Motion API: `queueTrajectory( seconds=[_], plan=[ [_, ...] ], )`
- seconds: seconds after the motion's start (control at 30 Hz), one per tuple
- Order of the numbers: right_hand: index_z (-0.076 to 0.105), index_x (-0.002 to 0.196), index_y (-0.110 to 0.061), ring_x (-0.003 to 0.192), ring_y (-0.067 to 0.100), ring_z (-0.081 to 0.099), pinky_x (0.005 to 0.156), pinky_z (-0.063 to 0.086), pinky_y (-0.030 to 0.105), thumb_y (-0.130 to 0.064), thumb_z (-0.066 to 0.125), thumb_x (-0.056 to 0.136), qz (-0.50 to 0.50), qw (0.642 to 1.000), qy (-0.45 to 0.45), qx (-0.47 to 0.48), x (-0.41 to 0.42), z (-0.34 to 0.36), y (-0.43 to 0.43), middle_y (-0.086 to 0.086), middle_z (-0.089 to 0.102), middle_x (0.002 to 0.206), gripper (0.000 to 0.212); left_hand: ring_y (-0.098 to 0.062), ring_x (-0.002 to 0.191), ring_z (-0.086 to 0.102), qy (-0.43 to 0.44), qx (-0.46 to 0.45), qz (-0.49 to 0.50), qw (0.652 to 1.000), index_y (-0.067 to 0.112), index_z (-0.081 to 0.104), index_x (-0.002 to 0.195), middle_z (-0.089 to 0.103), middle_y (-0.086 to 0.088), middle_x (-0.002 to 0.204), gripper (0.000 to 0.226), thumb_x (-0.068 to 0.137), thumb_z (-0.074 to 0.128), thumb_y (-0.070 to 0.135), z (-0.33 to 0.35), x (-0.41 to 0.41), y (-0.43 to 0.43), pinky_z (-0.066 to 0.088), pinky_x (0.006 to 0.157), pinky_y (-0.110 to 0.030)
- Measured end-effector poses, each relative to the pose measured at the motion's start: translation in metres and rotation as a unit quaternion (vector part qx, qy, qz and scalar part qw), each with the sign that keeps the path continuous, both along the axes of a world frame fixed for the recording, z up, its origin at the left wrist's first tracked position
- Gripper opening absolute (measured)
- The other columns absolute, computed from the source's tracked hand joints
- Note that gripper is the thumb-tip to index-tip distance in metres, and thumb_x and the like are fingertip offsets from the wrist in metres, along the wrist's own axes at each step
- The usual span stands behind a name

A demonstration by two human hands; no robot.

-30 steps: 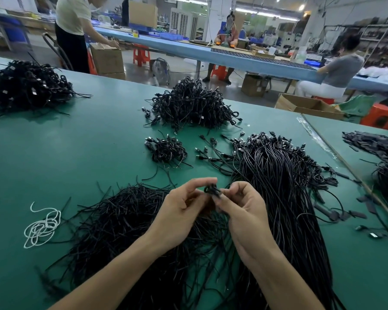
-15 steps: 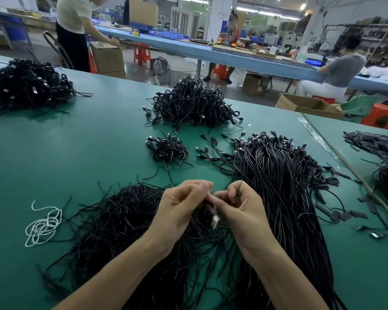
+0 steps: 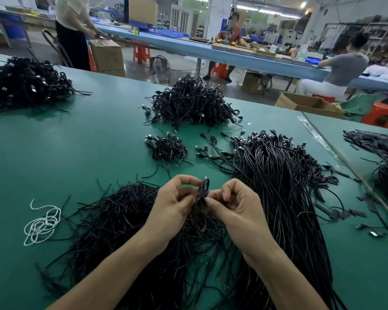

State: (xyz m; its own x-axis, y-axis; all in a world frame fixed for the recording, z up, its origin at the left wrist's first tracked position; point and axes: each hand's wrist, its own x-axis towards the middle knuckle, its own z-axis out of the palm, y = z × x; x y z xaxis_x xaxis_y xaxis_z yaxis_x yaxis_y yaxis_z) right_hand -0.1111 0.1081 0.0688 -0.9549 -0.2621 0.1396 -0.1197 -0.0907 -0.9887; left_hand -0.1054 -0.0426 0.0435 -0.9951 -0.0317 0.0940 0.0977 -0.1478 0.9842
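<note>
The left hand and the right hand met in the air low over the near side of the green counter. The curled fingers of each pinched one small coiled black cable, which stood upright between them. Below lay a spread of loose black strands, and long cables ran along the right. A small heap and a large heap sat farther off, and a white string lay to the near left.
</note>
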Motion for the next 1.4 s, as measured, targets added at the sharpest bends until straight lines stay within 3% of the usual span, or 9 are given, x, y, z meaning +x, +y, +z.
queueTrajectory(
  seconds=[0.17,0.33,0.43,0.6,0.9,1.03,1.2,1.3,1.4],
  plan=[
    [0.04,0.072,-0.015,0.067,0.007,0.059,0.066,0.051,0.018,0.01,0.068,0.084,-0.004,0.999,-0.016,0.04,-0.001,-0.005,0.002,-0.003,0.061,0.068,0.04,-0.027,0.092,0.073,-0.034,0.162,-0.052,0.985,0.011,0.06,0.107,0.074,-0.02,0.102,0.027,0.104,0.034,0.013,0.012,0.001,-0.005,0.057,0.072,-0.028],
    [0.041,0.071,-0.016,0.075,0.018,0.064,0.07,0.056,0.027,-0.006,0.08,0.078,-0.025,0.999,0.008,0.039,-0.004,0.0,-0.001,0.014,0.062,0.076,0.04,-0.025,0.092,0.07,0.054,0.07,-0.045,0.995,0.019,0.07,0.087,0.074,-0.015,0.092,0.016,0.092,0.062,0.032,0.009,0.004,-0.002,0.057,0.084,-0.033],
    [0.043,0.069,-0.022,0.073,0.016,0.065,0.072,0.056,0.029,0.006,0.073,0.082,-0.093,0.987,0.075,0.104,-0.008,0.002,0.002,0.009,0.065,0.075,0.043,-0.017,0.083,0.064,0.079,-0.068,0.007,0.995,0.02,0.064,0.095,0.068,-0.003,0.093,0.031,0.075,0.084,0.031,0.002,0.002,-0.001,0.055,0.075,-0.028],
    [0.044,0.064,-0.032,0.073,0.021,0.068,0.069,0.056,0.025,0.006,0.073,0.082,-0.126,0.978,0.12,0.114,-0.006,0.002,0.003,0.004,0.069,0.077,0.051,-0.009,0.051,0.046,0.013,-0.139,0.016,0.99,0.025,0.056,0.097,0.057,0.003,0.063,0.05,0.066,0.076,0.058,-0.006,-0.001,0.0,0.04,0.051,-0.02],
    [0.044,0.07,-0.018,0.07,0.009,0.066,0.067,0.054,0.021,0.009,0.07,0.084,-0.085,0.988,0.091,0.091,-0.013,-0.01,-0.002,0.001,0.069,0.074,0.04,-0.029,0.084,0.07,-0.131,0.152,-0.06,0.978,0.0,0.064,0.11,0.073,-0.019,0.097,0.025,0.1,0.041,0.002,0.0,-0.01,-0.007,0.062,0.072,-0.036],
    [0.048,0.065,-0.026,0.072,0.016,0.065,0.069,0.056,0.029,0.005,0.072,0.084,-0.044,0.993,0.055,0.098,-0.017,-0.02,-0.004,0.014,0.067,0.075,0.044,-0.02,0.078,0.071,-0.082,0.043,-0.02,0.995,0.004,0.068,0.101,0.075,-0.015,0.09,0.03,0.08,0.075,0.025,-0.002,-0.018,-0.012,0.059,0.069,-0.026],
    [0.063,0.074,-0.022,0.07,0.013,0.064,0.071,0.055,0.025,-0.008,0.077,0.084,0.002,0.992,-0.025,0.123,-0.036,-0.03,0.005,0.001,0.068,0.071,0.022,-0.02,0.081,0.072,-0.059,-0.055,-0.071,0.994,0.013,0.069,0.102,0.076,-0.016,0.09,0.032,0.075,0.085,0.009,-0.008,-0.035,-0.024,0.058,0.078,-0.026],
    [0.068,0.103,-0.023,0.09,0.01,0.065,0.077,0.049,0.016,-0.02,0.07,0.091,-0.094,0.942,0.041,0.318,-0.058,-0.037,0.022,-0.005,0.072,0.093,0.012,-0.016,0.086,0.074,-0.039,-0.119,-0.023,0.992,0.015,0.068,0.102,0.077,-0.005,0.093,0.026,0.08,0.081,0.009,-0.014,-0.066,-0.03,0.058,0.083,-0.029],
    [0.047,0.142,-0.018,0.128,0.018,0.045,0.103,0.04,0.03,-0.026,0.055,0.099,-0.179,0.798,0.083,0.57,-0.078,-0.049,0.044,-0.002,0.051,0.14,0.044,-0.015,0.089,0.073,-0.04,-0.18,0.104,0.977,0.015,0.065,0.106,0.075,-0.003,0.097,0.027,0.082,0.079,0.014,-0.016,-0.112,-0.042,0.057,0.087,-0.033]
  ],
)
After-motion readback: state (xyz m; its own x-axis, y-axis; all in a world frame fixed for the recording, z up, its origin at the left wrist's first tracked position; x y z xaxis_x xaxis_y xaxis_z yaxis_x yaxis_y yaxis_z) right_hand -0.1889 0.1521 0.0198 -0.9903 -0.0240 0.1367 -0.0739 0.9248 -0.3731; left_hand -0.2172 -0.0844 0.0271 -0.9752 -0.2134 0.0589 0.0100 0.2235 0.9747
